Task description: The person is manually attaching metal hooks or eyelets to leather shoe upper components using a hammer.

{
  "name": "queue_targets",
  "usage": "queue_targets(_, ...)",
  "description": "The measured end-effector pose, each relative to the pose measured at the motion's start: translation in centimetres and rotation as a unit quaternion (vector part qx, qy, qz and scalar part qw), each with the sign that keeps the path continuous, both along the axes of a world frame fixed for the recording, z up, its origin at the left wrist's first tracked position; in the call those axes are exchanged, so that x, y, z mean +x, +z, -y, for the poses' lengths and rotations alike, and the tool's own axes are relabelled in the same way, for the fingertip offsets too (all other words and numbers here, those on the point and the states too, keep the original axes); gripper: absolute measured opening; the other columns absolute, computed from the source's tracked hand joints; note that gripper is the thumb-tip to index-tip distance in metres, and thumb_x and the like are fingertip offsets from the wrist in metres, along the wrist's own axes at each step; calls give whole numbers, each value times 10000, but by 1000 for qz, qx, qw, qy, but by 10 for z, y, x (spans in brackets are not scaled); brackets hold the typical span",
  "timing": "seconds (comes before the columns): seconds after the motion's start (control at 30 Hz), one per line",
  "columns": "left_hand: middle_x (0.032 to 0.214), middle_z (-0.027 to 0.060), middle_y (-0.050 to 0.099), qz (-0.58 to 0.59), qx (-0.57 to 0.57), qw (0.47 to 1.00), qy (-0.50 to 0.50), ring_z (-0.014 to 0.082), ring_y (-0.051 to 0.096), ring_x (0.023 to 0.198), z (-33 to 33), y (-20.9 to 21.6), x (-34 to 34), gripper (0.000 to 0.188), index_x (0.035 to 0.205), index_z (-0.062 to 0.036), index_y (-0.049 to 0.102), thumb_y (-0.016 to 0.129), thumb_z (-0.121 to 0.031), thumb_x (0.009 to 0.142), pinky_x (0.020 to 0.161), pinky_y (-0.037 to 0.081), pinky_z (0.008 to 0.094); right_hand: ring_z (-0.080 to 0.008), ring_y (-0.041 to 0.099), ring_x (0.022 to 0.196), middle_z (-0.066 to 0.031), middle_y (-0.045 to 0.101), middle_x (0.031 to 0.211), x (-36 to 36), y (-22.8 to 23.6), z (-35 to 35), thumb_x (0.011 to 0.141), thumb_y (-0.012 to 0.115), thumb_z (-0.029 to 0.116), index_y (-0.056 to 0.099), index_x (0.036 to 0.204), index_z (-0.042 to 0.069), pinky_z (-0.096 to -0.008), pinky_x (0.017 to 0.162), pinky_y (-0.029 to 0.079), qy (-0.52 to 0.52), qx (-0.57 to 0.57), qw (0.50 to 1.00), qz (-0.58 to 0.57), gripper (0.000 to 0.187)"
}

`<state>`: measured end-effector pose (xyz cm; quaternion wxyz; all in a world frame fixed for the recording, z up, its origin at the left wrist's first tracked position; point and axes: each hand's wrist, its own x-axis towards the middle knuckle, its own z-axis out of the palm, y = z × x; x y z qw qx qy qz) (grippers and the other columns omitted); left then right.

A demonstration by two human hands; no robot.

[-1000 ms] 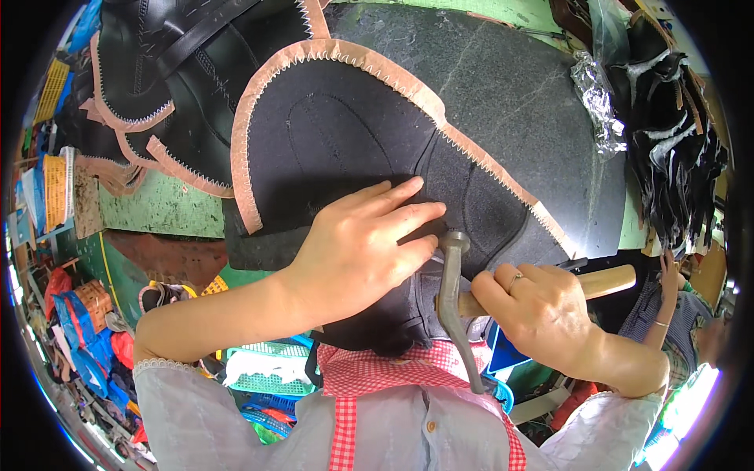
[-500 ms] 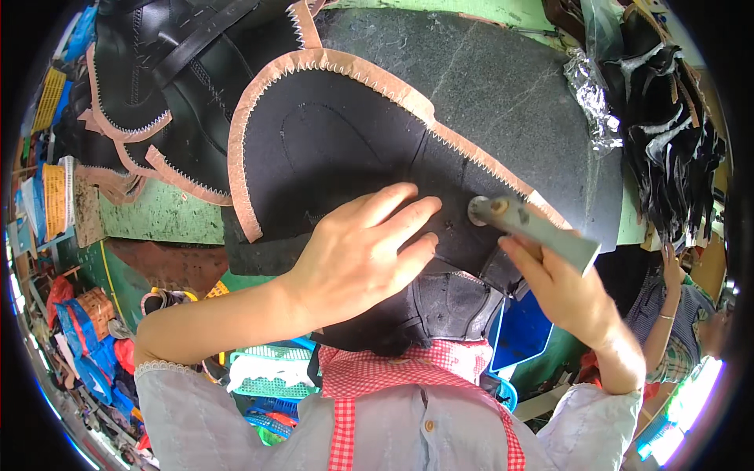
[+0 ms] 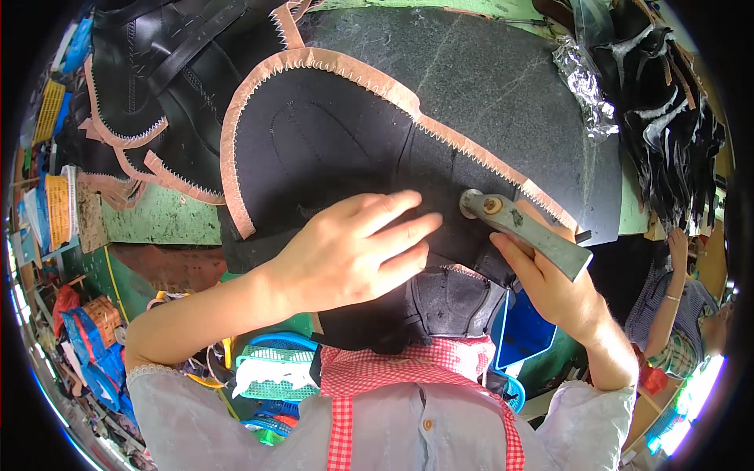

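Observation:
A black boot upper piece [image 3: 330,149], edged with a tan strip and white zigzag stitching, lies spread on a dark grey board. My left hand [image 3: 353,247] rests on its near part, fingers stretched out and slightly apart, holding nothing. To its right, my right hand [image 3: 554,286] is wrapped round a hammer, whose grey metal head [image 3: 542,239] points left. The round face of the head is at the black material, just right of my left fingertips. Most of the hammer's handle is hidden by my hand. Folded black parts [image 3: 455,302] hang between my arms.
More black pieces with tan edging [image 3: 157,94] lie at the far left. At the right hangs a bundle of black leather pieces [image 3: 660,118], beside crumpled clear plastic [image 3: 585,86]. Below are a blue bin [image 3: 526,334] and green basket [image 3: 275,373]. Another person's arm [image 3: 669,290] shows at right.
The hammer head, blurred before, now appears sharp and has shifted slightly. The whole view has moved a little. My left hand stays on the black piece.

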<state>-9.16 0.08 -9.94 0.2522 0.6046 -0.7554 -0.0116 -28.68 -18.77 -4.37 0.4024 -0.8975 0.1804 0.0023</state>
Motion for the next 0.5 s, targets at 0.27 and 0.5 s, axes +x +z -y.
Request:
queue_targets(0.27,1485,165,494,14,55,995,87,326,551,1195,5,6,-10,219,1060,-157,647,623,-180,844,901,537,413,-220,677,748,-174,677,929,2,6,2,959,650,27,660,1103,-88,-302,674,516,-5,11,996,-83,185)
queue_targets(0.5,1115,104,621,-88,17,992,88,322,645,1010,-9,5,-5,253,1010,-122,744,761,-110,758,802,591,409,-216,607,671,-146,569,801,13,15,-3,979,650,78,632,1095,-31,-335,621,474,19,75,997,14,160)
